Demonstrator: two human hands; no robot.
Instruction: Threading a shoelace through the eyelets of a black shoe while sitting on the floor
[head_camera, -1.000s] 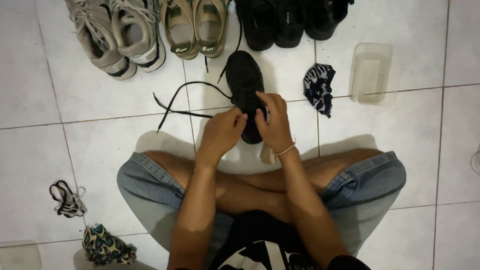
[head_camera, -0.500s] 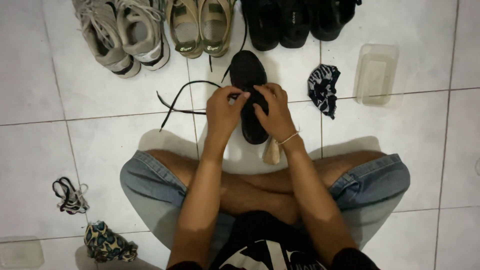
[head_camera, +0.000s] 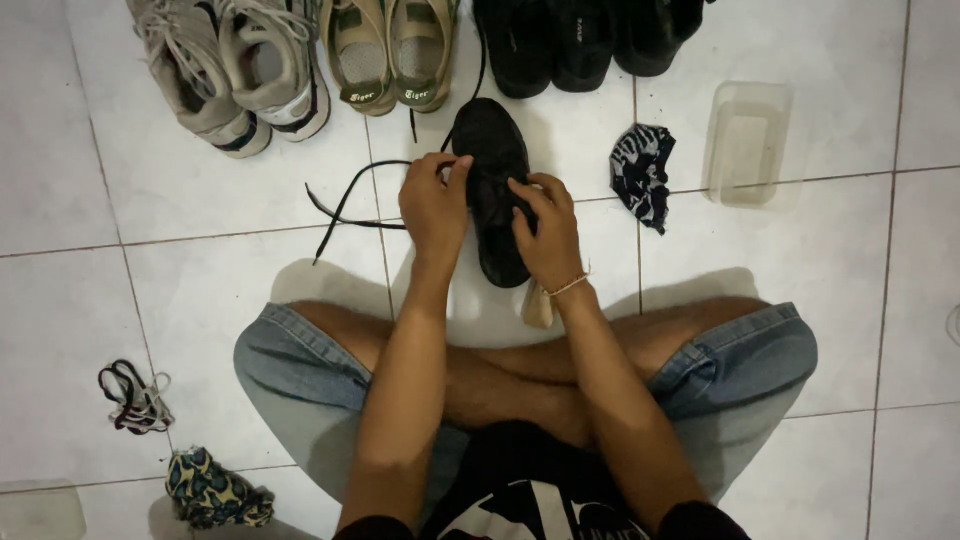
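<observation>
Left hand (head_camera: 432, 203) pinches the black lace (head_camera: 345, 200) at the black sneaker (head_camera: 493, 190); right hand (head_camera: 548, 230) clamps its side. Lacing looks partway done, a long end trailing left of the sneaker.

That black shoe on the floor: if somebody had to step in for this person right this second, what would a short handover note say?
Left hand: pinching the black lace at the side of the black shoe.
Right hand: gripping the shoe's other side, steadying it on the white tiled floor.
Things: the lace trails loose across the tiles to the left. Other pairs of shoes stand in a row beyond it; a patterned cloth and a clear plastic tub lie to the right.
Done: lace is attached at the shoe.
Left: most of the lace is loose, not tied; how far it is threaded is hidden by the hands.
</observation>
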